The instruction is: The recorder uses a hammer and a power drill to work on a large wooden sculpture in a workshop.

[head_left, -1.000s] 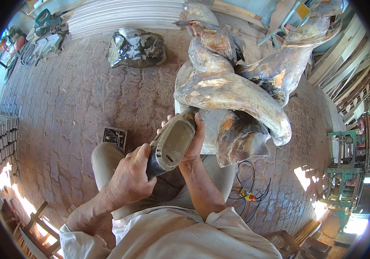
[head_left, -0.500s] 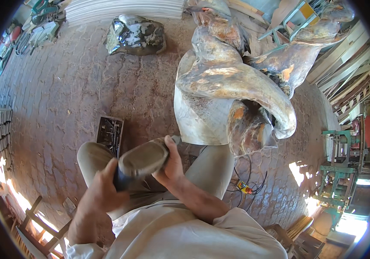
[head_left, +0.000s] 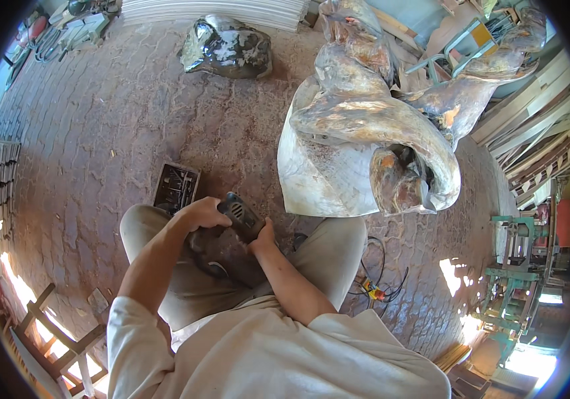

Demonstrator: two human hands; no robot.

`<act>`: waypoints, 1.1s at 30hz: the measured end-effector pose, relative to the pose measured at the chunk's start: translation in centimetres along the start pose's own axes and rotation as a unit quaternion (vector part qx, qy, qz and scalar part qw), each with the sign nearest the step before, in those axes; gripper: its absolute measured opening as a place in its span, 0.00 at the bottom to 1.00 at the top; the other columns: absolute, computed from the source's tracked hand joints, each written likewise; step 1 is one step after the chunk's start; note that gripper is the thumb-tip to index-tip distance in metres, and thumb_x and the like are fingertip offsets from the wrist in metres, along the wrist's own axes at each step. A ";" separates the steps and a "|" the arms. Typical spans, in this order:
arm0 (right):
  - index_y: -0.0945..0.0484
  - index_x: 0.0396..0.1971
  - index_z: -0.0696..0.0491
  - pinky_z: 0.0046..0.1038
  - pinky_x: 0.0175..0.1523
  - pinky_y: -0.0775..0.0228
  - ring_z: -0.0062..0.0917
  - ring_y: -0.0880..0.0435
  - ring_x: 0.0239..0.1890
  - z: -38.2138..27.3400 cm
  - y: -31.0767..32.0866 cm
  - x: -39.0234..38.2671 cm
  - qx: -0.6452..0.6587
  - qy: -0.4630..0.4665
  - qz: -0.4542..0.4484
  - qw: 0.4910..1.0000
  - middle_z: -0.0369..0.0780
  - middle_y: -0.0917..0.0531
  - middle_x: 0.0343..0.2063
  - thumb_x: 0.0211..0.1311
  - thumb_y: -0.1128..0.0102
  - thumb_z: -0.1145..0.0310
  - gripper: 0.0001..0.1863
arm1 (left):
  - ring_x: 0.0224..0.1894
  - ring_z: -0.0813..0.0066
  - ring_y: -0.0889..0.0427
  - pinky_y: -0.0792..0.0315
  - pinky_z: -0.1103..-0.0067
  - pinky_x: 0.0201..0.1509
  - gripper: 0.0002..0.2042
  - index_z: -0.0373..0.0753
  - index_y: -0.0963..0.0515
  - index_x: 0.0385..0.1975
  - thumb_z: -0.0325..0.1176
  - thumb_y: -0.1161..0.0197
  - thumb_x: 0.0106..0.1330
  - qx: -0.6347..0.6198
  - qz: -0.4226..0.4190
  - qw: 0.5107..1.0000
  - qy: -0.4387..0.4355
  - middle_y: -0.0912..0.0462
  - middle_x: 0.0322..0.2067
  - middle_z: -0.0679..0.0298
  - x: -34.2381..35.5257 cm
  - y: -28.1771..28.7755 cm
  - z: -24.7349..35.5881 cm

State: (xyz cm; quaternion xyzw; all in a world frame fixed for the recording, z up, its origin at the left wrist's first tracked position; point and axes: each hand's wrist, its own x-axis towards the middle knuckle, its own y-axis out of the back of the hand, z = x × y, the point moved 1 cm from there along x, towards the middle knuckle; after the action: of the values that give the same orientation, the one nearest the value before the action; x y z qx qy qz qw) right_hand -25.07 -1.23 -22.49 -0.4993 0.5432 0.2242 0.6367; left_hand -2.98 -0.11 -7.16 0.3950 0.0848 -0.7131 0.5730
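Note:
Both hands are closed on a dark handheld power tool (head_left: 245, 218) with pale vent slots, held above my lap between my knees. My left hand (head_left: 199, 215) grips its left side, fingers curled at the edge. My right hand (head_left: 263, 238) holds the right side, with the thumb along it. Below the left hand, a dark curved part hangs in shadow; I cannot tell whether it belongs to the tool. Just past my left knee sits a small open box (head_left: 184, 167) with dark metal pieces inside.
A large twisted piece of wood (head_left: 365, 120) stands at the front right over a pale curved block (head_left: 325, 183). Beyond lies a shiny dark lump (head_left: 226, 48). Cables with a yellow-red connector (head_left: 373, 290) lie by my right knee. Green metal machinery (head_left: 512, 272) stands far right.
The tool has been turned, so its vented side now shows, and brought farther from my body. My left hand has moved forward and up with it. The view has shifted slightly.

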 end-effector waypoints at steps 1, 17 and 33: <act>0.22 0.60 0.43 0.48 0.47 0.20 0.39 0.14 0.49 -0.5 0.2 0.6 0.047 -0.006 0.043 0.998 0.42 0.16 0.54 0.76 0.67 0.34 0.34 | 0.52 0.45 0.14 0.21 0.64 0.55 0.32 0.22 0.21 0.53 0.41 0.26 0.52 -0.015 -0.006 1.000 0.006 0.14 0.48 0.37 1.4 -0.4 -0.5; 0.28 0.68 0.38 0.53 0.62 0.25 0.40 0.28 0.66 -3.9 1.1 5.4 0.022 0.118 0.122 0.985 0.35 0.25 0.65 0.69 0.42 0.34 0.35 | 0.37 0.80 0.19 0.24 0.74 0.43 0.12 0.33 0.17 0.44 0.34 0.29 0.66 -0.228 0.340 0.855 -0.319 0.15 0.32 0.64 -3.9 2.4 0.1; 0.31 0.68 0.56 0.47 0.65 0.25 0.43 0.20 0.62 -4.1 -0.2 -6.8 -0.386 0.054 -0.031 0.920 0.49 0.22 0.64 0.74 0.39 0.52 0.31 | 0.39 0.41 0.13 0.19 0.55 0.44 0.16 0.34 0.18 0.35 0.44 0.30 0.61 -0.042 0.458 0.861 0.216 0.13 0.34 0.42 -13.6 -7.6 -23.7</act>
State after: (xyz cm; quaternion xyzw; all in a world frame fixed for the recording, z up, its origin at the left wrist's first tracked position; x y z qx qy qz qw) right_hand -28.93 -3.20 -15.82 -0.7341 0.4323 0.3694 0.3712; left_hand 1.73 26.20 -16.62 0.5094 0.0458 -0.2628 0.8181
